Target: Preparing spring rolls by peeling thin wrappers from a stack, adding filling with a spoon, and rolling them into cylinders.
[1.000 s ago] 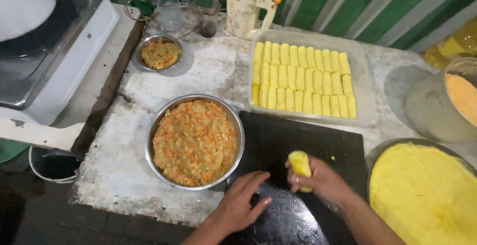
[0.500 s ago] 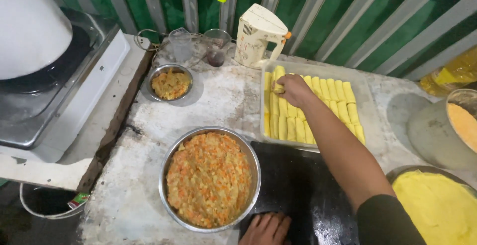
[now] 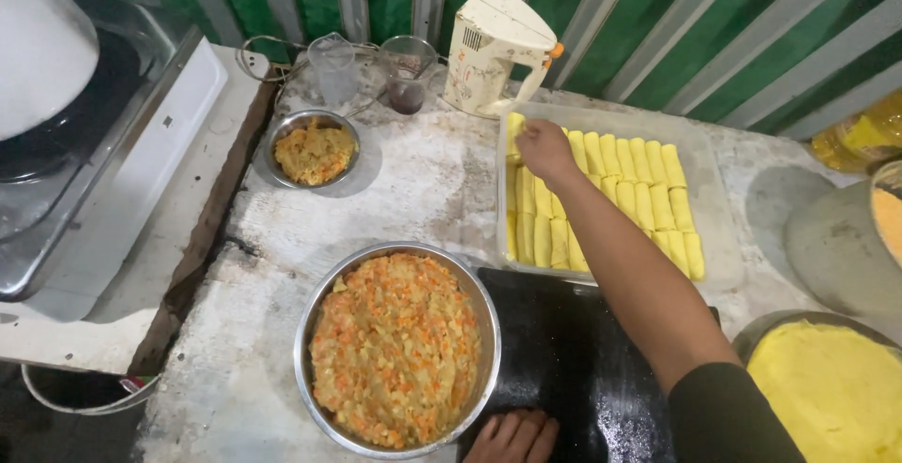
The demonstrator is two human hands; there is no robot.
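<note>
While the right hand (image 3: 543, 148) reached out over the far left corner of the clear plastic tray (image 3: 714, 191), its fingers were curled down onto a yellow roll (image 3: 515, 127) at the end of the back row, though whether they pinched it or merely pressed it could not be told from above. Rows of yellow rolls (image 3: 639, 195) lay side by side in that tray, filling most of its left and middle part, with a bare strip along its right side. Down at the lower edge of the view, the left hand (image 3: 515, 437) rested fingers together and flat on the black board (image 3: 573, 369), just beside the rim of the large steel bowl (image 3: 395, 348), which held an orange and yellowish chopped filling. A stack of yellow wrappers (image 3: 832, 393) sat on a round plate at the lower right, near the forearm. On the pale, stained counter (image 3: 423, 181) further back stood a small steel bowl (image 3: 313, 148) with a little of the same filling, two glasses (image 3: 336, 67), one of them holding some dark liquid, and a cream-coloured hand mixer (image 3: 489, 50) just behind the tray's corner. A stove (image 3: 103, 172) stood off to the left
</note>
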